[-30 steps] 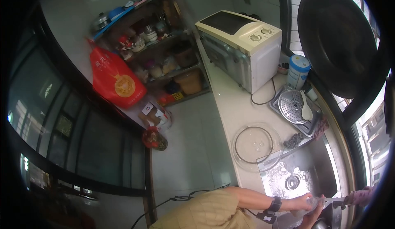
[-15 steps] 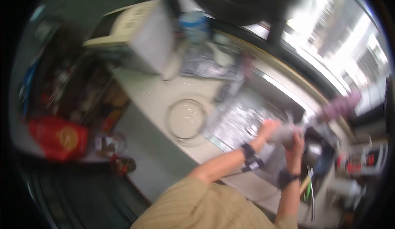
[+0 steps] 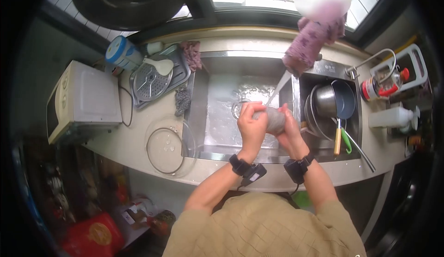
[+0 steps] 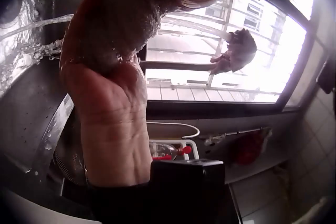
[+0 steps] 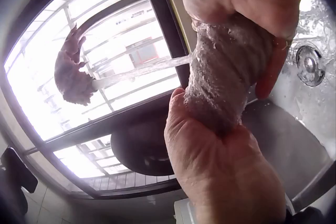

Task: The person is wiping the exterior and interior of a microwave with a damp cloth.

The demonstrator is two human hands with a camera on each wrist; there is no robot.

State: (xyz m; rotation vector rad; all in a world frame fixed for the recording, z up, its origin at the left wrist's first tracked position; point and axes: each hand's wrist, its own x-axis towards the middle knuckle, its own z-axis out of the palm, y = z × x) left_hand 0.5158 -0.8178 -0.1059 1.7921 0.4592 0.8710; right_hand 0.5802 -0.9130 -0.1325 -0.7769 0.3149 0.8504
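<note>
A wet grey cloth (image 3: pixel 274 121) is bunched between both hands over the left sink basin (image 3: pixel 215 139). My left hand (image 3: pixel 253 130) grips it from the left with curled fingers, while the right hand (image 3: pixel 291 130) cups it on the other side. A stream of water (image 3: pixel 280 88) runs onto it from the tap, whose end is wrapped in a pink patterned cloth (image 3: pixel 307 42). In the right wrist view the twisted grey cloth (image 5: pixel 223 74) lies between the two palms. Water splashes off the same cloth (image 4: pixel 126 24) in the left wrist view.
Right of the basin, a second basin holds a pot (image 3: pixel 326 100) and pans with handles jutting forward. A glass dish (image 3: pixel 157 162) stands on the left counter, near a metal scrubber (image 3: pixel 182 100), a tray (image 3: pixel 182 79) and an oven (image 3: pixel 95 93).
The head view has swung, bringing the sink from the lower right to the middle. Both hands stay together on the grey cloth under the water.
</note>
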